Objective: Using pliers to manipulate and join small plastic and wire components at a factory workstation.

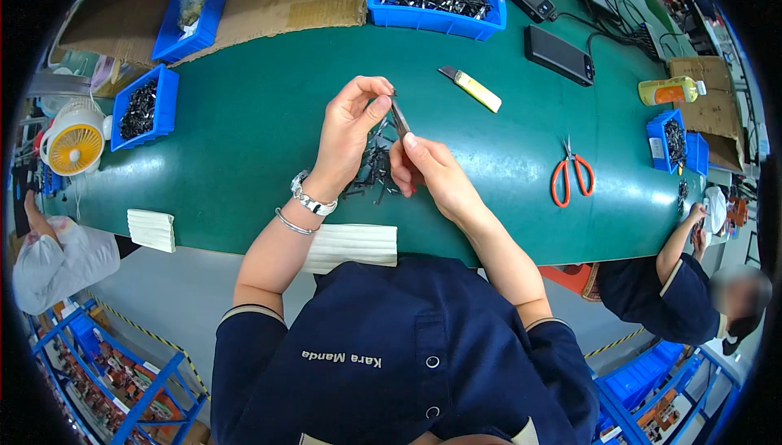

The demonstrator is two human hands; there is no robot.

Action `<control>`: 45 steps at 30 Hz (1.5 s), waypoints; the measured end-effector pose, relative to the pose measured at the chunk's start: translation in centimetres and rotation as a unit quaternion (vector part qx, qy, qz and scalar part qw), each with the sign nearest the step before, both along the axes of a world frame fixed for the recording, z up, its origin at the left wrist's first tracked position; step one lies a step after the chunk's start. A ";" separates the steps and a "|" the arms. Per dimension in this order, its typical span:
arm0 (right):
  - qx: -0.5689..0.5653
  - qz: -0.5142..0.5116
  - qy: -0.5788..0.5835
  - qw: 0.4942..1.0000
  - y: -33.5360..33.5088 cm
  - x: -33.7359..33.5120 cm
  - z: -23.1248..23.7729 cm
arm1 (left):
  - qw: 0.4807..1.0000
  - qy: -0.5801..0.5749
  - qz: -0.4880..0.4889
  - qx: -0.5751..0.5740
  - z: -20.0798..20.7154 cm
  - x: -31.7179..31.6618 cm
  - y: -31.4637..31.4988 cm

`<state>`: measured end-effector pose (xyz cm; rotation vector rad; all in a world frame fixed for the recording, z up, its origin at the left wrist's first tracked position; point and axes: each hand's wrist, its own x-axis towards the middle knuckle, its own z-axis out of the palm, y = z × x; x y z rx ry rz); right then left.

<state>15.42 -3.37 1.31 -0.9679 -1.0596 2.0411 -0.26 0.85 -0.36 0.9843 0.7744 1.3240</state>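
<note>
My left hand [349,125] is raised over the middle of the table, thumb and forefinger pinched together at a small dark part that barely shows. In my right hand [433,170] is a pair of dark metal tweezers [399,118], whose tip points up and away, reaching the left fingertips. Below both hands lies a loose pile of small black parts [376,175], partly covered by the hands. A yellow utility knife [476,91] lies beyond my right hand. Farther right, red-handled scissors [573,175] rest with their handles apart.
Blue bins of small black parts stand at the back [436,17], left [169,111] and right [658,142]. A black power bank [559,55] lies at back right, near cables. A yellow fan [75,148] is far left. Folded white cloth [352,247] lines the near edge. A co-worker [664,298] sits right.
</note>
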 end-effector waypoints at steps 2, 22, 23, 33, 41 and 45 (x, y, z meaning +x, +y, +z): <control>0.018 -0.039 -0.019 0.999 -0.1 -0.4 0.1 | 1.000 -0.015 -0.007 0.007 -0.6 0.0 -0.1; 0.182 -0.091 -0.186 0.961 0.5 0.5 0.6 | 0.993 -0.041 -0.039 -0.099 0.1 -0.1 -0.5; 0.230 -0.096 -0.282 0.926 0.5 0.5 0.6 | 0.996 -0.009 0.000 -0.084 0.3 -0.1 -0.4; 0.259 -0.083 -0.361 0.892 0.5 0.4 0.1 | 0.995 0.088 0.052 -0.018 0.9 -0.2 -0.3; 0.259 -0.075 -0.379 0.885 0.6 0.4 0.2 | 0.991 0.124 0.048 -0.003 1.0 -0.3 -0.3; 0.252 -0.068 -0.386 0.885 0.7 0.5 0.4 | 0.987 0.148 0.051 0.019 0.9 -0.3 -0.4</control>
